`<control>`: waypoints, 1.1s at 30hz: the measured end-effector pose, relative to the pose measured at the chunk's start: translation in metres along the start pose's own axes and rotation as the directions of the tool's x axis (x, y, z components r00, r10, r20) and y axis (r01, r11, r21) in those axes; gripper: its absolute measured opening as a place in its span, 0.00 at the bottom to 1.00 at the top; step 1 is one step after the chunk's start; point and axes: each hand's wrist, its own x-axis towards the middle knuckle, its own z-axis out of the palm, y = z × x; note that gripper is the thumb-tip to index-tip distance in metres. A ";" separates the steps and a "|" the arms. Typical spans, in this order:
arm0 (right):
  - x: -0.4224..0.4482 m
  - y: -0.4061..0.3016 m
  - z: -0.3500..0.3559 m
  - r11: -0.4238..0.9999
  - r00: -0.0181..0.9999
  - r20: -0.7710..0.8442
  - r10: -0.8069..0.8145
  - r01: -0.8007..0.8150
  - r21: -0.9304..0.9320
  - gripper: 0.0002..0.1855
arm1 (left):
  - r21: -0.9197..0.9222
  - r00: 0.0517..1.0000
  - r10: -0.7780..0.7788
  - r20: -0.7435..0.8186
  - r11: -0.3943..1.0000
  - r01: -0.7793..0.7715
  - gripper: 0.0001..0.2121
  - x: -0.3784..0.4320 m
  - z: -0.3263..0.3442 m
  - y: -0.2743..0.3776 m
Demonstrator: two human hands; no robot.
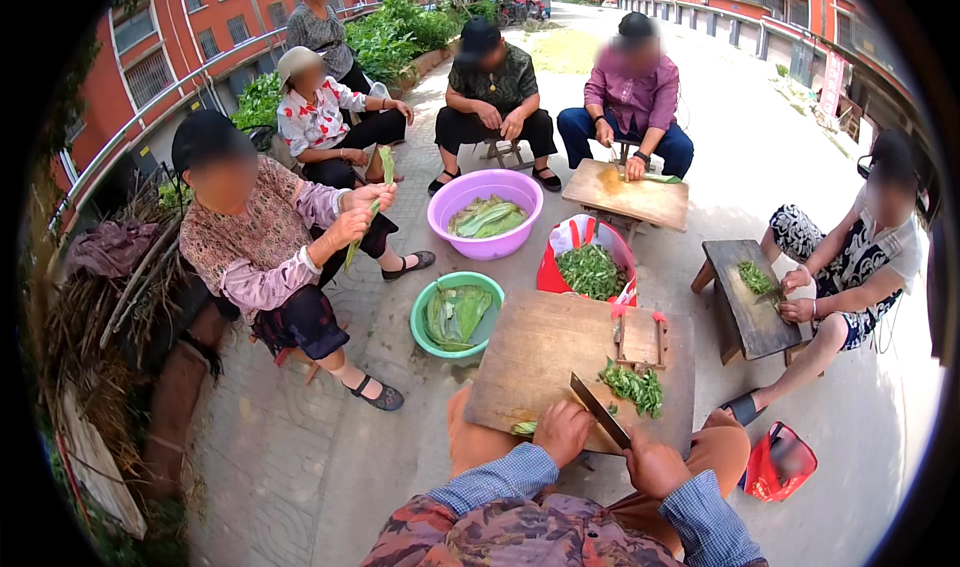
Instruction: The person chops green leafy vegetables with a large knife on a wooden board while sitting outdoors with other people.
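A wooden cutting board (540, 342) lies across a low support before me. My right hand (657, 463) grips the handle end of a kitchen knife (600, 411), whose dark blade slants up and left over the board. At the board's near edge, my left hand (564, 432) is bent over the rolled green leaves (525, 428), whose end shows at its left; what lies under the fingers is hidden. A pile of chopped green leaves (634, 388) rests right of the blade. Beyond it lies a small wooden frame (640, 338) with red ends.
Beyond the board stand a red bag (551, 267) of chopped greens, a green basin (491, 282) and a purple basin (487, 248) with leaves. Several people sit around, two cutting at low boards. A red bag (780, 462) lies at right, a stick pile (90, 327) at left.
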 end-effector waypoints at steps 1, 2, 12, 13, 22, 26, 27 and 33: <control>-0.001 0.001 0.000 1.000 1.000 0.012 -0.002 0.002 0.000 0.25 | -0.005 1.000 -0.003 -0.002 1.000 0.003 0.05 0.000 0.000 0.001; -0.002 0.002 0.001 1.000 1.000 0.024 0.019 -0.019 -0.011 0.24 | -0.012 1.000 -0.003 -0.006 1.000 0.003 0.05 0.000 0.000 0.003; 0.051 -0.008 0.027 0.999 0.999 -0.028 0.022 -0.020 0.045 0.23 | -0.010 0.999 -0.007 0.032 1.000 0.008 0.07 -0.003 0.002 0.000; 0.053 -0.006 0.030 0.999 0.998 -0.054 0.008 -0.006 0.044 0.21 | -0.010 0.999 0.000 0.035 1.000 0.000 0.07 -0.004 0.004 -0.001; 0.053 -0.010 0.028 0.998 0.993 -0.106 -0.057 0.058 0.009 0.20 | 0.141 0.993 0.038 0.112 0.989 -0.054 0.10 0.004 -0.016 0.004; 0.034 0.002 0.026 0.999 0.996 -0.074 -0.041 0.039 -0.030 0.20 | 0.076 0.996 0.025 0.084 0.997 -0.031 0.09 0.004 -0.006 0.002; 0.030 0.005 0.028 0.998 0.996 -0.077 -0.043 0.040 -0.044 0.19 | 0.065 0.997 0.012 0.078 0.998 -0.017 0.09 0.002 -0.001 -0.002; 0.023 0.001 0.033 0.994 0.996 -0.069 -0.055 0.048 -0.093 0.22 | 0.036 1.000 -0.010 -0.014 0.999 0.011 0.05 -0.003 -0.002 0.003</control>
